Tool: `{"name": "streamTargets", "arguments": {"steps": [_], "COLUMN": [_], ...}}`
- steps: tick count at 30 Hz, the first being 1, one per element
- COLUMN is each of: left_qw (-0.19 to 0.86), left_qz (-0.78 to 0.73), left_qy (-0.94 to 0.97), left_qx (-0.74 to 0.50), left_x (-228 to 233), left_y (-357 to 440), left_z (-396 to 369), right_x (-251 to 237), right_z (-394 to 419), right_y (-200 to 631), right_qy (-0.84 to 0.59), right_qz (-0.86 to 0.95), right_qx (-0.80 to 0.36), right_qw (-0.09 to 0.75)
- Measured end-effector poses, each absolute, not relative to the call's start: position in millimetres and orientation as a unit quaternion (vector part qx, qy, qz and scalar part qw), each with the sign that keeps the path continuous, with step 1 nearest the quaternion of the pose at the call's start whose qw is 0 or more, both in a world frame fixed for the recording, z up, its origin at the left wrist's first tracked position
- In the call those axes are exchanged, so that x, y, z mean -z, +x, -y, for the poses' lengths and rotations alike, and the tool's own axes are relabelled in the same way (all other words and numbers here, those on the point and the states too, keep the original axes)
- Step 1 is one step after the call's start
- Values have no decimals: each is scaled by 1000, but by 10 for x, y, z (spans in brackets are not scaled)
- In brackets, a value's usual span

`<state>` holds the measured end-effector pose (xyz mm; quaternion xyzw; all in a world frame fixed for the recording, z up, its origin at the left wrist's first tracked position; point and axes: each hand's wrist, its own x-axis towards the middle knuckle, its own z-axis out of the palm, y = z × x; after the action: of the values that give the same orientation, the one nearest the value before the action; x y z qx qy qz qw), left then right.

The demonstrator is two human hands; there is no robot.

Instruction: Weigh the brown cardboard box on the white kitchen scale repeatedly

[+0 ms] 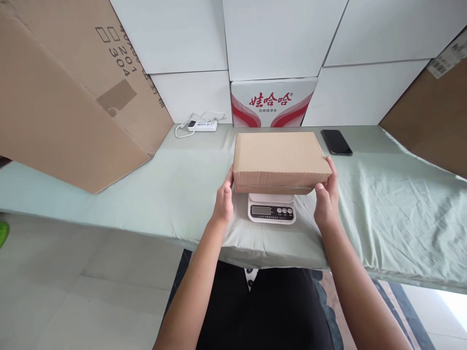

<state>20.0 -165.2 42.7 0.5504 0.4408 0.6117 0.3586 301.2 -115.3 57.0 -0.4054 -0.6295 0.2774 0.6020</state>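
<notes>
A closed brown cardboard box (279, 153) is over a white kitchen scale (272, 210) in the middle of the table. Whether it rests on the scale's platform or is held just above, I cannot tell. My left hand (224, 200) presses against the box's left side, its fingertips partly hidden behind the edge. At the front right corner my right hand (326, 199) grips the box, thumb in front and fingers along the side. The scale's display and buttons stick out below the box's front; the display looks blank.
On a pale green cloth (164, 194) lie a black phone (336, 142) at right and a white power strip with a cable (203, 125) at back left. White boxes with a red-printed carton (273, 103) form the back. Large cardboard panels (73, 97) flank both sides.
</notes>
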Motion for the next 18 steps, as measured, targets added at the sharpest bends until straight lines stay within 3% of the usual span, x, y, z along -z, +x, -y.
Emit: {"name": "streamTargets", "arguments": {"steps": [7, 12, 18], "left_qw": [330, 339, 362], "left_qz": [-409, -383, -427], "left_qy": [574, 572, 564], "left_qx": [-628, -641, -607], "left_x": [-600, -851, -619], "left_y": [199, 138, 117], "left_z": [1612, 1102, 400], "right_x": [-789, -1036, -449], "right_z": [1152, 633, -326], "right_y": [2987, 2939, 2845], "right_qy": [-371, -331, -353], "right_qz": [644, 663, 643], "right_qx": [-259, -228, -258], "right_qw": [618, 632, 629]}}
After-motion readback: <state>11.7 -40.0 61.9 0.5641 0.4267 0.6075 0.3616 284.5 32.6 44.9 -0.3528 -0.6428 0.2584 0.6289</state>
